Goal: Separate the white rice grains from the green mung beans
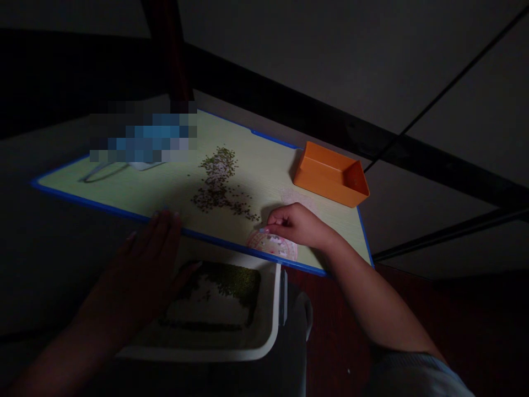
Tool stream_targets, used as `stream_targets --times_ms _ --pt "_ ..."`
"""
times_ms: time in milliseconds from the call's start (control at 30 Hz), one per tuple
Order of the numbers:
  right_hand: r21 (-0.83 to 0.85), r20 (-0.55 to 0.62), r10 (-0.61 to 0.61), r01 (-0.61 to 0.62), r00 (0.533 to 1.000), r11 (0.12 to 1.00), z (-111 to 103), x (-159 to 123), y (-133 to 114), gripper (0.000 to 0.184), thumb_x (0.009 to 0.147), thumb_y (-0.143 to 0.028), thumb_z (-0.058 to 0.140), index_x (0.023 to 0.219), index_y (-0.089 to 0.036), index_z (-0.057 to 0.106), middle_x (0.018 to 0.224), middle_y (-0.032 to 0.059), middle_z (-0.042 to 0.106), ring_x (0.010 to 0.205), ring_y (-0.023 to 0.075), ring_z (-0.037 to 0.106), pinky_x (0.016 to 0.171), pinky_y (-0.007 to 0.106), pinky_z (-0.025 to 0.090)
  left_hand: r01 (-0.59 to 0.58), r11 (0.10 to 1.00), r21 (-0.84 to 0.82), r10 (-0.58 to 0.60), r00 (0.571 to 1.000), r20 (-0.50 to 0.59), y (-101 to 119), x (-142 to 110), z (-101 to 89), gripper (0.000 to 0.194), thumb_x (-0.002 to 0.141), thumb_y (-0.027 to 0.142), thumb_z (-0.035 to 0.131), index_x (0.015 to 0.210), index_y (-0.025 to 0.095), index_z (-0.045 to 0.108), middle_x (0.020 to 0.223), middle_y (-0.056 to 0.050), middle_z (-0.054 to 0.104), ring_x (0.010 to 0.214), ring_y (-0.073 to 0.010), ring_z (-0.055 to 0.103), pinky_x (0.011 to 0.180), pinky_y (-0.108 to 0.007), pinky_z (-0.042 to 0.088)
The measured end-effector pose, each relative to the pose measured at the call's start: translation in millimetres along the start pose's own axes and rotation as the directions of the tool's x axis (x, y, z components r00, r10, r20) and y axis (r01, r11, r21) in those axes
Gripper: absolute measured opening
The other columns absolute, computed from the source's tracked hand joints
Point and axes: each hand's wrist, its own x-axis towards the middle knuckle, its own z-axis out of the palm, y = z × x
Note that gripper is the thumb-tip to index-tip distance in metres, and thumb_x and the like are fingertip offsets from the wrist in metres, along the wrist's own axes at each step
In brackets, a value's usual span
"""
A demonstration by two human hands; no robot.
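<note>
A pale yellow-green board (260,182) with a blue edge lies tilted across the view. My right hand (295,225) is closed in a pinch low over the pink round printed dial (276,246) near the board's front edge. Whatever sits between its fingertips is too small to make out. My left hand (151,242), in shadow, has its fingers stretched out at the front edge of the board. Between the hands, a little farther back, spreads a loose scatter of tiny dark, green and pale bits (219,184).
An orange open box (328,176) stands at the board's back right. Below the front edge is a white basin (270,331) holding many green and dark bits. A blurred blue object (152,140) rests at the back left. Dark panels rise behind the board.
</note>
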Motion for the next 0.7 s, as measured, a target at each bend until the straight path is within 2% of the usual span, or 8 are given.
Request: stream_targets --times_ms 267,467,700 --pt "0.008 0.005 0.005 -0.005 1.000 1.000 -0.8 -0.8 -1.4 0.021 0.087 -0.029 0.060 0.070 -0.017 0.057 0.059 -0.0049 0.054 0.056 0.0072 0.045 0.058 0.025 0.028 0.017 1.000 0.020 -0.017 1.000 0.004 2.3 0.6 -3.9 0.082 0.088 0.057 0.021 0.151 0.009 -0.002 0.156 -0.028 0.029 0.145 -0.0392 0.030 0.108 -0.062 0.039" --pt "0.019 0.010 0.018 -0.018 1.000 1.000 -1.1 -1.2 -3.0 0.021 0.087 -0.028 0.060 0.070 -0.017 0.057 0.060 -0.0046 0.055 0.056 0.0069 0.046 0.058 0.025 0.030 0.033 0.999 -0.012 -0.032 0.999 0.027 -3.6 -2.5 3.2 0.081 0.088 0.056 0.021 0.151 0.018 -0.010 0.163 -0.018 0.015 0.148 -0.0341 0.023 0.115 -0.059 0.034" --pt "0.040 0.001 0.001 -0.001 1.000 0.999 -0.4 -2.0 -3.1 0.020 0.087 -0.028 0.061 0.070 -0.016 0.057 0.059 -0.0048 0.055 0.056 0.0070 0.045 0.058 0.024 0.029 0.049 0.998 -0.031 -0.049 0.999 0.014 2.3 0.8 -4.5 0.086 0.086 0.063 0.015 0.151 0.008 0.004 0.157 -0.027 0.029 0.147 -0.0370 0.027 0.112 -0.060 0.036"
